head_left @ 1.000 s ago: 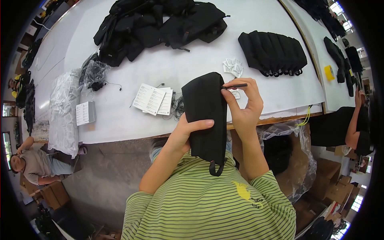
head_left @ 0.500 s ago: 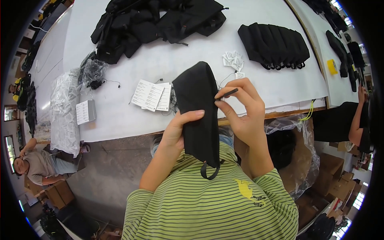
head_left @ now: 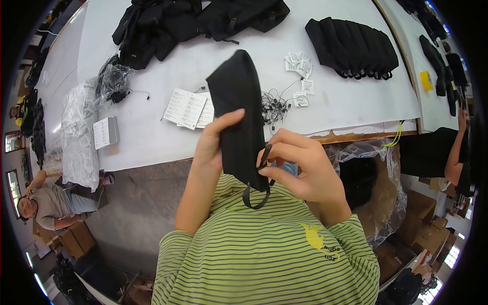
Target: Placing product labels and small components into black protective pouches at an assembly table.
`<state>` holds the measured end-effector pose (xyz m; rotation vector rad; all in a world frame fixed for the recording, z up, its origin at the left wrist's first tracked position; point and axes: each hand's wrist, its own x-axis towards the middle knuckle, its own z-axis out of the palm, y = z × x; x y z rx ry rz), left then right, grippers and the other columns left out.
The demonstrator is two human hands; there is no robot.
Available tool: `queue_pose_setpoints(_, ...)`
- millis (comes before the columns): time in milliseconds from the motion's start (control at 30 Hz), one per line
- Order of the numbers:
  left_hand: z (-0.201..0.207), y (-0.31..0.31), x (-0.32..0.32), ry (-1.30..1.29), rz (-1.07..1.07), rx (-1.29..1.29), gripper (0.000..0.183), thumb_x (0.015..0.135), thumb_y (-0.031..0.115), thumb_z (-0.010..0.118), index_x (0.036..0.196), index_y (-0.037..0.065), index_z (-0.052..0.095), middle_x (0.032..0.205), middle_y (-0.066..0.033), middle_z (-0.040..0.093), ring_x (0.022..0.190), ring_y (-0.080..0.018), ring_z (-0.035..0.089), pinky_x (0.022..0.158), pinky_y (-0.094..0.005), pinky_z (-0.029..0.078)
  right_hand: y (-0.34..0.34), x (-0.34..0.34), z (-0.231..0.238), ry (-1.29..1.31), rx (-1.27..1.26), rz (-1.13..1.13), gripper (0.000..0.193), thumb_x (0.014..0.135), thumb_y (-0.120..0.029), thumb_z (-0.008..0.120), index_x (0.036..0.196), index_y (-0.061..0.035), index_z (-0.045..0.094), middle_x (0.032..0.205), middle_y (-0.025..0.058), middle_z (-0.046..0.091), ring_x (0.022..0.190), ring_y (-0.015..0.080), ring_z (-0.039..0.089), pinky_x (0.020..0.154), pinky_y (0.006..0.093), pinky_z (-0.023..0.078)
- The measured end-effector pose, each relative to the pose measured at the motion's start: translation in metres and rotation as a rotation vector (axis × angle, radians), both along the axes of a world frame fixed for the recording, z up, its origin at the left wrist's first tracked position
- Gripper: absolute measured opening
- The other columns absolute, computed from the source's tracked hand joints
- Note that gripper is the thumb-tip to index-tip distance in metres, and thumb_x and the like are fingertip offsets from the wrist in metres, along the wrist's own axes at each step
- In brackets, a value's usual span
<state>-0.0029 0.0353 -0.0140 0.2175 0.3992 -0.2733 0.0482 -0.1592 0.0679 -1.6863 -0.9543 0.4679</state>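
Observation:
A slim black fabric pouch (head_left: 235, 86) is held up in front of me, tilted, over the table's near edge. My left hand (head_left: 211, 140) grips it from the left, thumb across its front. At the pouch's lower right edge, my right hand (head_left: 305, 168) pinches a thin black zipper pull (head_left: 265, 154) between thumb and forefinger. A small black loop (head_left: 255, 204) hangs from the pouch's lower end. Just beyond my right hand lies a tangle of thin black tag strings (head_left: 274, 108). White printed cards (head_left: 185, 108) lie left of the pouch, partly behind it.
Black bags (head_left: 168, 25) are heaped at the far left of the white table (head_left: 152, 147). Several black pouches (head_left: 353, 46) stand in a row at far right, near small white labels (head_left: 299, 65). A card stack (head_left: 105, 133) and plastic bags (head_left: 81, 137) lie left. Co-workers (head_left: 53, 206) are at both sides.
My right hand has moved down the pouch's edge toward its loop end with the zipper pull. The pouch has shifted slightly left and away, uncovering the string tangle.

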Motion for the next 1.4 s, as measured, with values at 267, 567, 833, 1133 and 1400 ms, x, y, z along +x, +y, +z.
queue_pose_setpoints(267,-0.005,0.007,0.002,-0.031,0.068,-0.031,0.029,0.09,0.021,0.057,0.109,-0.001,0.054,0.087,-0.0151,0.062,0.081,-0.0297,0.065,0.071,-0.0381,0.058,-0.001,-0.003,0.006,0.06,-0.043,0.048,0.015,0.074,-0.005,0.071,0.083,-0.0017,0.06,0.079,0.0069,0.054,0.066,0.021,0.055,0.059,0.0309,0.045)
queue_pose_setpoints(567,0.015,0.007,0.007,0.055,0.221,0.085,0.017,0.086,0.008,0.063,0.101,0.0,0.064,0.093,-0.0118,0.069,0.08,-0.0215,0.069,0.072,-0.0327,0.058,0.001,0.002,-0.009,-0.123,-0.048,-0.081,0.014,0.075,-0.007,0.069,0.084,-0.0034,0.059,0.085,0.0076,0.056,0.084,0.0263,0.05,0.078,0.0341,0.039)
queue_pose_setpoints(833,0.007,0.009,0.009,0.076,0.223,0.088,0.018,0.087,0.01,0.062,0.102,0.0,0.064,0.094,-0.0113,0.069,0.081,-0.0222,0.069,0.072,-0.0338,0.058,-0.003,0.01,-0.013,-0.145,-0.114,0.075,0.02,0.074,-0.006,0.069,0.091,-0.0031,0.059,0.092,0.0062,0.058,0.087,0.0242,0.051,0.081,0.0315,0.04)
queue_pose_setpoints(1133,0.027,-0.002,0.006,0.094,0.302,0.133,0.031,0.092,0.022,0.058,0.115,0.002,0.055,0.114,-0.0104,0.06,0.106,-0.0244,0.059,0.092,-0.0412,0.048,0.023,-0.004,-0.009,-0.846,-0.284,-0.113,0.056,0.071,-0.009,0.068,0.123,-0.0257,0.058,0.121,0.0052,0.053,0.117,0.0239,0.048,0.102,0.0432,0.032)
queue_pose_setpoints(1400,0.013,0.012,-0.006,-0.092,0.392,0.958,0.054,0.087,0.018,0.063,0.134,0.009,0.038,0.138,-0.0087,0.038,0.127,-0.0272,0.038,0.1,-0.0469,0.039,0.004,0.038,-0.016,-0.132,0.019,-0.191,0.052,0.072,0.003,0.065,0.121,-0.0133,0.059,0.111,0.0072,0.059,0.095,0.0204,0.059,0.088,0.0302,0.044)
